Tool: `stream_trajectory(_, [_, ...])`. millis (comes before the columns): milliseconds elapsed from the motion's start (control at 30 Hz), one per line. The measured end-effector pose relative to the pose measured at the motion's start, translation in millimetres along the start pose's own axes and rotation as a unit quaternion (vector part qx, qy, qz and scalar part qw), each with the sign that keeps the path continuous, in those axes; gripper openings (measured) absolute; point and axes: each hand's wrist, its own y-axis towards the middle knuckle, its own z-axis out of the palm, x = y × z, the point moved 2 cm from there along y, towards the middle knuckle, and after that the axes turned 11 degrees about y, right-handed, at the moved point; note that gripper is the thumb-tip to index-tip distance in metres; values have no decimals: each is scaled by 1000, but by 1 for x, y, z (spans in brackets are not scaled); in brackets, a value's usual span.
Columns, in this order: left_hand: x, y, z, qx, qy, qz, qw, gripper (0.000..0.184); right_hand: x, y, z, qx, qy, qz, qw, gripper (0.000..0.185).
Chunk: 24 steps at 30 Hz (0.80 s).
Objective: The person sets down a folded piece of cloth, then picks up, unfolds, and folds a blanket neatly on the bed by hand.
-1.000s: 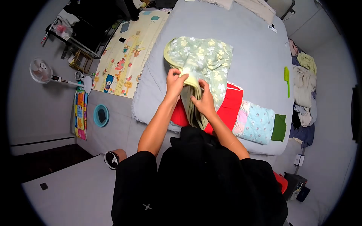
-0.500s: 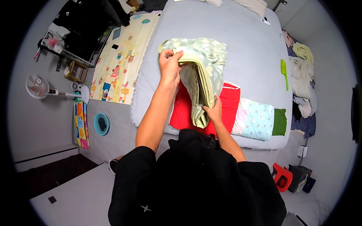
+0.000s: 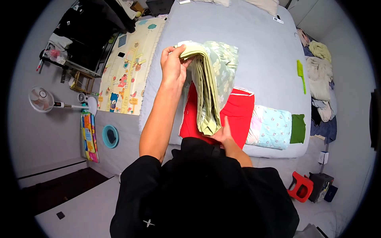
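Observation:
A pale green floral quilt [image 3: 225, 65], folded in thick layers, is held up on edge above the bed. My left hand [image 3: 173, 63] is closed on its upper left edge, thumb on top. Down at the quilt's lower end, my right hand [image 3: 224, 134] has its thumb spread away from the fingers. Those fingers reach under the bottom fold, partly hidden and slightly blurred. Beneath the quilt lies a folded red cloth [image 3: 240, 113] with white trim. To its right sit a folded light blue patterned cloth [image 3: 274, 126] and a dark green one [image 3: 298, 128].
The grey-sheeted bed [image 3: 262, 55] fills the centre, with a bright green brush [image 3: 301, 75] on its right side. Piled clothes [image 3: 318, 77] line the right wall. A fan [image 3: 41, 99], blue basin [image 3: 110, 136] and play mat [image 3: 131, 71] are left; a red stool [image 3: 300, 187] stands lower right.
My left hand has moved up and left with the quilt's edge, opening the layers to view. The right hand has slid from the quilt's side down to its bottom end, thumb now off it.

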Motion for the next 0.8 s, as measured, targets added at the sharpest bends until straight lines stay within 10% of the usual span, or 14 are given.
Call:
stream_trajectory(167, [-9,17,-23,-7,-3,21,1000,26,-18,56,38,77,35,-66,994,46])
stream_trajectory(400, [-38,-19,-186,-73,56,49,995,8,66,-58,59,-34,-120,-180,976,58])
stream_trajectory(700, [133,32,-294,-122,147,-349,918,28,104,12,93,-18,-208,-230,951,46])
stream_trajectory(800, [125,168,-218,-63,127,-247,958,29,152,50,215,-15,-265,-234,935,37])
